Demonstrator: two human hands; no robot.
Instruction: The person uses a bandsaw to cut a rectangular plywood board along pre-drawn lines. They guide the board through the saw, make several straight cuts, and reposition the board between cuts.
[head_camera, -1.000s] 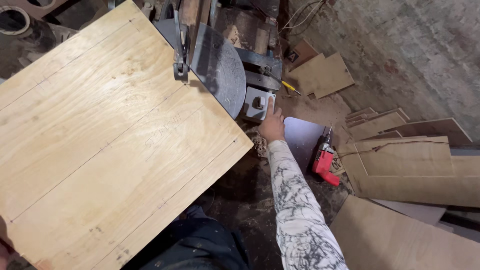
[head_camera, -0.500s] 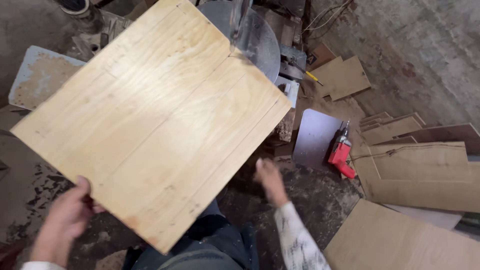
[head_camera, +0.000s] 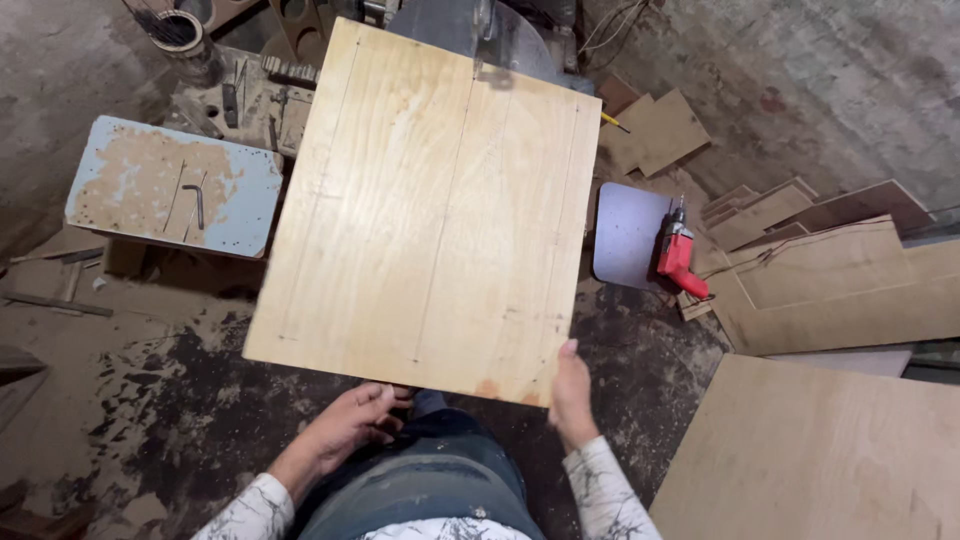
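Observation:
A large pale plywood sheet (head_camera: 430, 210) with pencil lines lies flat in front of me, its far edge at a saw blade (head_camera: 480, 30) on a grey machine. My right hand (head_camera: 572, 390) grips the sheet's near right corner, thumb on top. My left hand (head_camera: 350, 422) is under the near edge, fingers curled against the sheet's underside. My dark trousers (head_camera: 440, 480) show below.
A worn blue stool (head_camera: 170, 185) with a hex key on it stands left. A red power drill (head_camera: 678, 255) lies on a small pale board (head_camera: 625, 235) at right. Cut plywood pieces (head_camera: 830, 270) are stacked right; a big sheet (head_camera: 820, 450) lies at bottom right. Sawdust covers the floor.
The sheet has been turned and squared toward the saw. My right hand came off the machine and took the near right corner; my left hand shifted from the left edge to the near edge.

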